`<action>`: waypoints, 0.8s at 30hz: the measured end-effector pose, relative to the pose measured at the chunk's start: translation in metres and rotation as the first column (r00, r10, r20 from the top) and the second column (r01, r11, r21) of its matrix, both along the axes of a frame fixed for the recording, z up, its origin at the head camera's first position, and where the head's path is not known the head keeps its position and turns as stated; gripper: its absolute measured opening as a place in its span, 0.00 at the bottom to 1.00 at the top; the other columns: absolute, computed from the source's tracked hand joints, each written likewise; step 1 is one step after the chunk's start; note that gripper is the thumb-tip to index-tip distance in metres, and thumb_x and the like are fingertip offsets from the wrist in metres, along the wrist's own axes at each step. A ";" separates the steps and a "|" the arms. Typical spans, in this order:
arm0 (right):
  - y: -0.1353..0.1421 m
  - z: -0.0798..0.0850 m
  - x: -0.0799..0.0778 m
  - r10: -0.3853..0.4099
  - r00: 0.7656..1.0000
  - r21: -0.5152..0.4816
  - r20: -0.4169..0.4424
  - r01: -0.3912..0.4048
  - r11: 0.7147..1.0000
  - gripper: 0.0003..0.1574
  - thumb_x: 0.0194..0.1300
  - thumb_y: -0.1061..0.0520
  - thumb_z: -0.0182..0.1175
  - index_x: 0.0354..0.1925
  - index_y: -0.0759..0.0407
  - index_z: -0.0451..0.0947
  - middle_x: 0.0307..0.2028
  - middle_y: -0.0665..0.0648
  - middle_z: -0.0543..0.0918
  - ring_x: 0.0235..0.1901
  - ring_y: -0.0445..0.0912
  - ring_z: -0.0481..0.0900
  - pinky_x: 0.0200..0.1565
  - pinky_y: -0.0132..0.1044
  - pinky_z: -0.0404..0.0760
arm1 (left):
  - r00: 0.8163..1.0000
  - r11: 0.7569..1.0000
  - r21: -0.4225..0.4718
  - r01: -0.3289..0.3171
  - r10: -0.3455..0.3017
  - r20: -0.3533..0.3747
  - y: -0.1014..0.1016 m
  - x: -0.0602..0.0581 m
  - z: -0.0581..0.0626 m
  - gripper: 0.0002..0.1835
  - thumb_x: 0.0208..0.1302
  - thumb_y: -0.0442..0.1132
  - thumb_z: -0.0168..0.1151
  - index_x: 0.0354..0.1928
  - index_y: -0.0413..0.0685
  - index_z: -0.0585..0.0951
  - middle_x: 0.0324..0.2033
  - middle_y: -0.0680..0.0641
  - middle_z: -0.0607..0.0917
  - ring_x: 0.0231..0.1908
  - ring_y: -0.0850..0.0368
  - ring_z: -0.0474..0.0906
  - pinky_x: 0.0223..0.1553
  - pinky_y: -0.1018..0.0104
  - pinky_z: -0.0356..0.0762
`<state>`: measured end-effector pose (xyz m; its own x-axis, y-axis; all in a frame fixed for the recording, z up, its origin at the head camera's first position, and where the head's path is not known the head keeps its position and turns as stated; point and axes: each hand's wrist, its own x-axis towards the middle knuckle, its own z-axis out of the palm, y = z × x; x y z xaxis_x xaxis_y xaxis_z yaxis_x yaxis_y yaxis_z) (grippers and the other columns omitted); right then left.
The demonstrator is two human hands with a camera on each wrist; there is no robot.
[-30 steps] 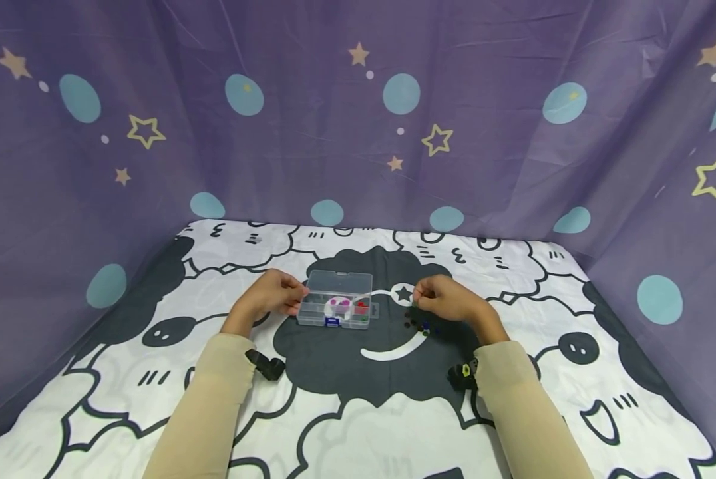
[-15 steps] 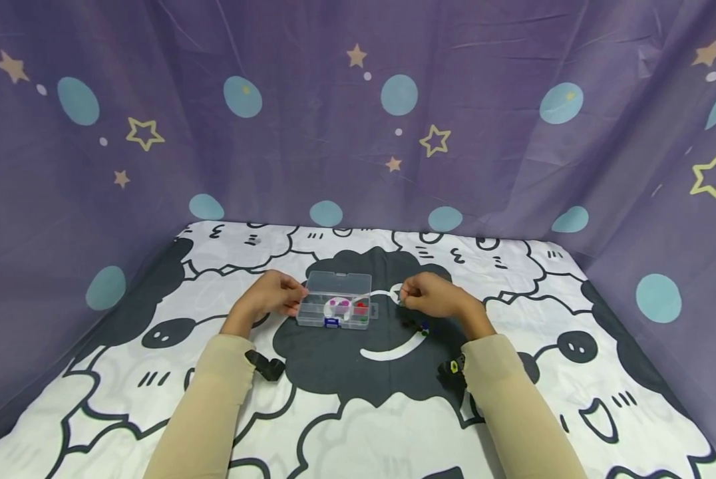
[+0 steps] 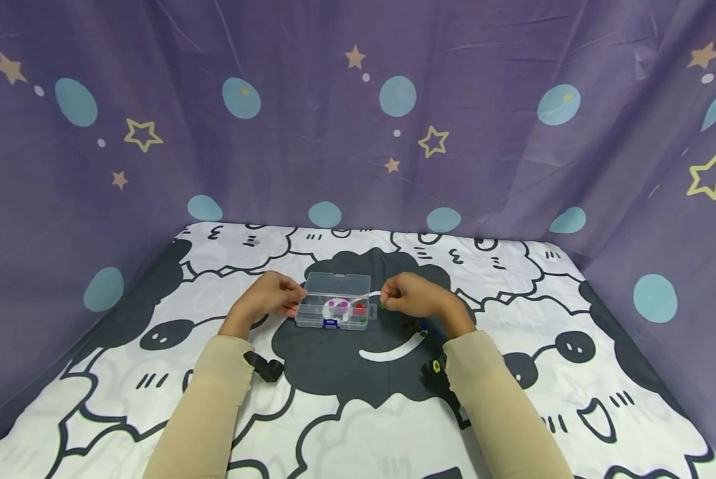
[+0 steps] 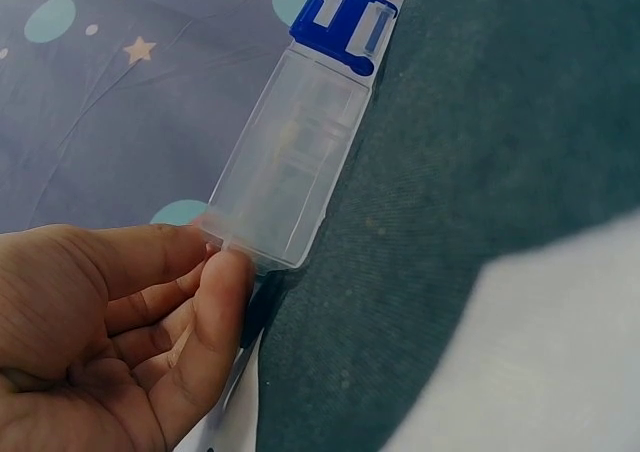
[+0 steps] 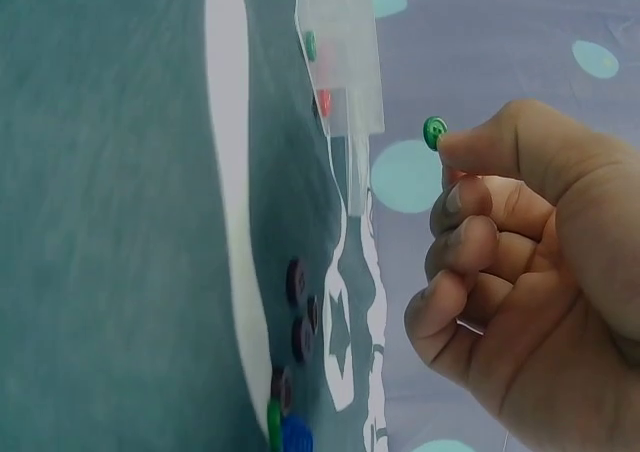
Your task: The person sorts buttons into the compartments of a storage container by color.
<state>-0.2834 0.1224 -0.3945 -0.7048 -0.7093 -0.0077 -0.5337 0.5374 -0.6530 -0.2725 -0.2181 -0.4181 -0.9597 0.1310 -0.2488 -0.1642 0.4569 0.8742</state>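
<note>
Now a small green button sits pinched between the thumb and forefinger of the right hand, whose other fingers curl loosely toward the palm. Compared with a second ago, the right hand has swung inward from farther out at 3 o'clock, so the button is now just beside the box's near-right side: close to the compartments, though not in one.

The clear plastic box lies toward the middle of the scene, its hinged lid tipped back toward 12 o'clock. Inside, pink buttons show near the middle, red buttons toward 3 o'clock, and a green piece toward 4 o'clock; other compartments are too small to read. A blue label marks the front wall at 6 o'clock.

At the box's 9 o'clock end, the left hand pinches the edge between thumb and forefinger, its remaining fingers bent.

From the box at 4 o'clock, loose dark buttons lie near a blue button on the sheep-patterned surface. A purple starry curtain hangs at 12 o'clock.
</note>
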 end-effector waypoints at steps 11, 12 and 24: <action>-0.022 0.001 0.001 0.073 0.997 0.002 -0.001 -0.073 0.997 0.08 0.71 0.65 0.58 0.36 0.61 0.83 0.24 0.48 0.75 0.22 0.38 0.65 0.28 0.31 0.67 | 1.000 1.000 -0.002 0.009 -0.009 -0.004 -0.001 0.000 0.000 0.10 0.73 0.34 0.64 0.48 0.32 0.84 0.29 0.42 0.85 0.25 0.58 0.84 0.30 0.64 0.88; -0.024 0.002 0.001 0.077 0.997 0.007 -0.003 -0.077 0.997 0.08 0.71 0.65 0.58 0.36 0.60 0.83 0.24 0.48 0.76 0.22 0.38 0.66 0.28 0.31 0.68 | 1.000 1.000 -0.003 0.011 -0.011 -0.005 -0.001 0.000 0.000 0.10 0.73 0.34 0.64 0.48 0.32 0.84 0.29 0.42 0.85 0.25 0.58 0.84 0.30 0.64 0.88; -0.037 0.002 0.003 0.117 0.993 0.042 -0.011 -0.116 0.992 0.09 0.73 0.64 0.57 0.38 0.62 0.84 0.21 0.46 0.70 0.20 0.38 0.63 0.29 0.30 0.67 | 1.000 1.000 0.019 0.020 -0.020 -0.021 -0.002 0.000 -0.002 0.11 0.73 0.35 0.65 0.47 0.31 0.85 0.28 0.41 0.85 0.24 0.58 0.84 0.30 0.64 0.88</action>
<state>-0.2809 0.0854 -0.3920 -0.6175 -0.7860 -0.0297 -0.6028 0.4971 -0.6242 -0.2728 -0.2199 -0.4204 -0.9618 0.1550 -0.2257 -0.1366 0.4428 0.8862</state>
